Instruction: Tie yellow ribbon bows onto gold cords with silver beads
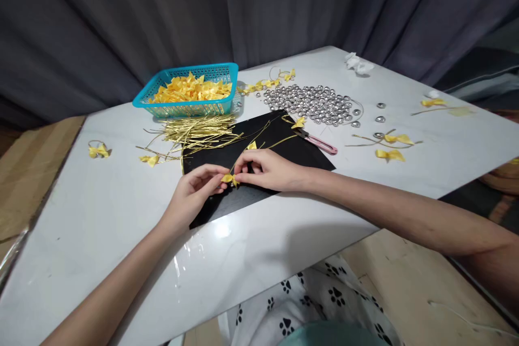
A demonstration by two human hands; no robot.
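Observation:
Between my hands, over the black sheet (300, 165), is a small yellow ribbon bow (229, 178) with something shiny at its middle. My left hand (198, 189) pinches the bow's left side between thumb and fingertips. On the right side of the same bow, the thumb and finger of my right hand (267, 170) are closed. A thin gold wire rises from near the bow, partly hidden by my right fingers. Just behind my right hand lies another yellow bow (252, 145).
A blue basket (186, 104) of yellow bows stands at the back left, with gold twist wires (198, 131) before it. Silver beads (312, 101) are heaped behind the sheet. Pink-handled snips (320, 143) lie at its right edge. Loose bows (390, 155) and white tissue (358, 64) are farther right.

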